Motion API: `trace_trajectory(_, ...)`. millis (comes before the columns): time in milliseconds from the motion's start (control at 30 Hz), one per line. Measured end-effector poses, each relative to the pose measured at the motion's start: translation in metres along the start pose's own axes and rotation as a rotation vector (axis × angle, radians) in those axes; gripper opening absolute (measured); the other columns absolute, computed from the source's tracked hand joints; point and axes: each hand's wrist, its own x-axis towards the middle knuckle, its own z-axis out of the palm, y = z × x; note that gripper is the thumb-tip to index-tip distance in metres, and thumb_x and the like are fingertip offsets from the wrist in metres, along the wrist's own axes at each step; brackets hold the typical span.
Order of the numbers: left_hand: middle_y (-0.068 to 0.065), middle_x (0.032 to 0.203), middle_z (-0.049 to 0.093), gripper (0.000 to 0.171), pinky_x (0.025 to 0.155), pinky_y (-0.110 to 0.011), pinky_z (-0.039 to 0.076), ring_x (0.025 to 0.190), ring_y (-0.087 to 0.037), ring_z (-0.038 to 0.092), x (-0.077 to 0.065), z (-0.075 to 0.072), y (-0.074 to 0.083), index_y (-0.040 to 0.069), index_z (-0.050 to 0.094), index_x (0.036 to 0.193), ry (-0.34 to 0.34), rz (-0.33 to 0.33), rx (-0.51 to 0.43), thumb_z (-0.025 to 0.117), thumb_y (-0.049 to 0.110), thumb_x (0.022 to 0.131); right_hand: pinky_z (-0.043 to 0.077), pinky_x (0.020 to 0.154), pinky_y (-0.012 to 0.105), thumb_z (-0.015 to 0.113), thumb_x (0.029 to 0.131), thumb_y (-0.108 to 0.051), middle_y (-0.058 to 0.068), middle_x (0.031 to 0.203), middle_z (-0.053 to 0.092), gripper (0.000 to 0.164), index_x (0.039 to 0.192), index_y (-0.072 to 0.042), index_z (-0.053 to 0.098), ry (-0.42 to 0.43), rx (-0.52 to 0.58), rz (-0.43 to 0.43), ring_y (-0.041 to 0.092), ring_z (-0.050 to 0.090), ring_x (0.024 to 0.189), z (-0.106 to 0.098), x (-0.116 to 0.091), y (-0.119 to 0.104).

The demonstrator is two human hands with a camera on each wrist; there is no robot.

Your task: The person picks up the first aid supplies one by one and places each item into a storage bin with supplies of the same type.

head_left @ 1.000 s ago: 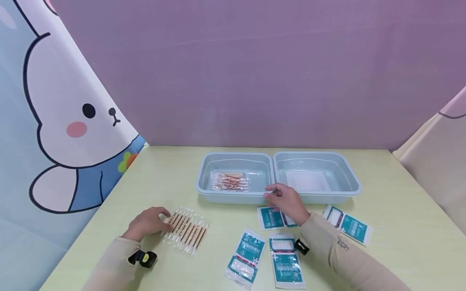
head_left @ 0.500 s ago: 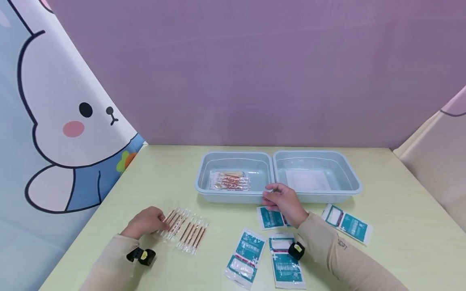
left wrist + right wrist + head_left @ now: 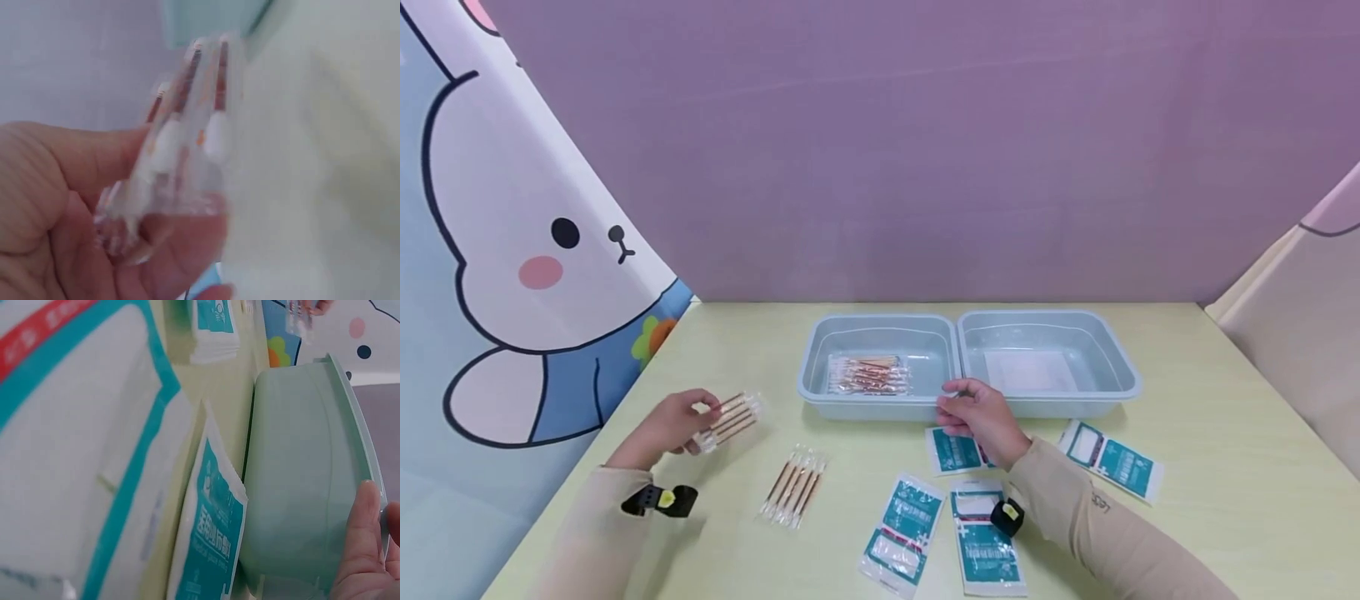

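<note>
My left hand (image 3: 662, 429) pinches a clear strip of individually wrapped cotton swabs (image 3: 730, 423) with brown shafts, held above the table at the left. In the left wrist view the swabs (image 3: 219, 134) stick out past the thumb, blurred. A second strip of wrapped swabs (image 3: 793, 487) lies on the table to the right of that hand. My right hand (image 3: 985, 423) grips the front rim of the left light-blue basin (image 3: 872, 405) near its right corner. The right wrist view shows the thumb (image 3: 364, 531) against the basin's outer wall. More wrapped swabs (image 3: 870, 375) lie inside this basin.
A matching right basin (image 3: 1067, 407) stands alongside, with a white sheet-like patch (image 3: 1030, 371) on its floor. Several teal-and-white packets (image 3: 904, 533) lie in front of the basins, one (image 3: 957, 450) partly under the right hand. A purple curtain (image 3: 880, 150) hangs behind the table.
My left hand has separated one strip of swabs from beside the other, then lifted it up and to the left. The right hand keeps its place at the basin rim.
</note>
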Motion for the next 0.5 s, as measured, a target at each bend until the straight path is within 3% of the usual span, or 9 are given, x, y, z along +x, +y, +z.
trace_trajectory(267,-0.013,0.096,0.06,0.037,0.061,-0.031,0.049,0.059,-0.017,0.057,0.017,-0.032,0.029,-0.004,0.058,0.115,0.114,-0.002,-0.062,0.06,0.028,0.095,0.054,0.07,0.026,0.055,0.096,-0.005,0.009,0.089,0.068,0.032,0.123,0.01,0.047,0.003,0.009,-0.001,0.022,0.068,0.081,0.0,0.0,0.0)
trace_trajectory(500,-0.004,0.089,0.058,0.043,0.065,-0.03,0.051,0.061,-0.015,0.055,0.04,-0.035,0.058,-0.002,0.059,0.115,0.15,0.048,-0.109,0.06,0.036,0.094,0.054,0.069,0.027,0.055,0.096,-0.004,0.016,0.093,0.067,0.032,0.123,0.011,0.047,-0.003,0.015,-0.002,0.021,0.068,0.079,0.001,0.0,0.001)
